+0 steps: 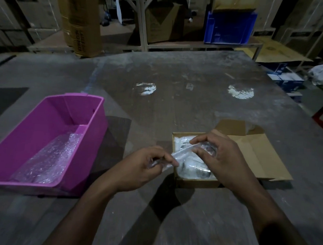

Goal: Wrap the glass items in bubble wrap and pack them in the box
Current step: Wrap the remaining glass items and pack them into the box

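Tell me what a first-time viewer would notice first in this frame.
The bright purple bin at the left of the grey table stands out most, with loose bubble wrap lying in it. Near the centre, the left hand and right hand pinch a clear bubble-wrapped bundle over the open cardboard box, which already holds wrapped items. Two round light reflections shine farther back on the table.
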The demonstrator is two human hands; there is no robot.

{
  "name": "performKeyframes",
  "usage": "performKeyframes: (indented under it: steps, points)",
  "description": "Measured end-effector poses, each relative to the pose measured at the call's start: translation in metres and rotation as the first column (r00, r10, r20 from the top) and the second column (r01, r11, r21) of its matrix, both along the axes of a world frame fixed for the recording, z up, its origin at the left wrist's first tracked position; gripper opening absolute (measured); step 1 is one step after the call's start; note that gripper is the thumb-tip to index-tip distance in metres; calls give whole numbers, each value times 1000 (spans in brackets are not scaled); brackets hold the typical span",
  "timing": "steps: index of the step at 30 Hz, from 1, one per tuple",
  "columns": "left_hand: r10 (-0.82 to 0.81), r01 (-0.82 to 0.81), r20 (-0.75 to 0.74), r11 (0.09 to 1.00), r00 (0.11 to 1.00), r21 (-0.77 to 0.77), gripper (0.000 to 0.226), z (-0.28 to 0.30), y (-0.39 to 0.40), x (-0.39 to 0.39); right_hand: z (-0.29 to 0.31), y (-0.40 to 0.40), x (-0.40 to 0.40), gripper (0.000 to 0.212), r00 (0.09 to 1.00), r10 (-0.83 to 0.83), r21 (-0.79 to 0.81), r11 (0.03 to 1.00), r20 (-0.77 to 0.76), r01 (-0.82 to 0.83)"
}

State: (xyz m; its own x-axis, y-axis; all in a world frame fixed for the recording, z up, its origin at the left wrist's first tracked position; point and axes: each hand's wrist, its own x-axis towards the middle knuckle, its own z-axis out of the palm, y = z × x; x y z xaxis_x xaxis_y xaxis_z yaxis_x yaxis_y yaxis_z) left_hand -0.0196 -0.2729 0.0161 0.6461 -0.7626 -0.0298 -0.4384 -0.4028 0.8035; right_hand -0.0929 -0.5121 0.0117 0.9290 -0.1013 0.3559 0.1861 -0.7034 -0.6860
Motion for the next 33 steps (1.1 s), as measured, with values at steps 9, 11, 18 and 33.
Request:
performKeyframes:
  steps: [9,11,18,33]
  points:
    - [304,-314,-81,935,949,-163,29,-10,-27,-2,3,3,-7,15,997,-77,111,991,22,75]
    - [274,-363,-311,889,910,-279,25,-7,-35,-8,-2,6,-9,15,999,-45,148,988,-25,48]
    - [123,-398,-554,822,823,-409,45,-1,-61,-32,-15,11,-10,26,996,-1,251,968,-84,22]
    - [345,-417,-267,861,900,-292,47,-41,-40,-8,-27,-24,-14,19,975,-11,129,991,-220,41]
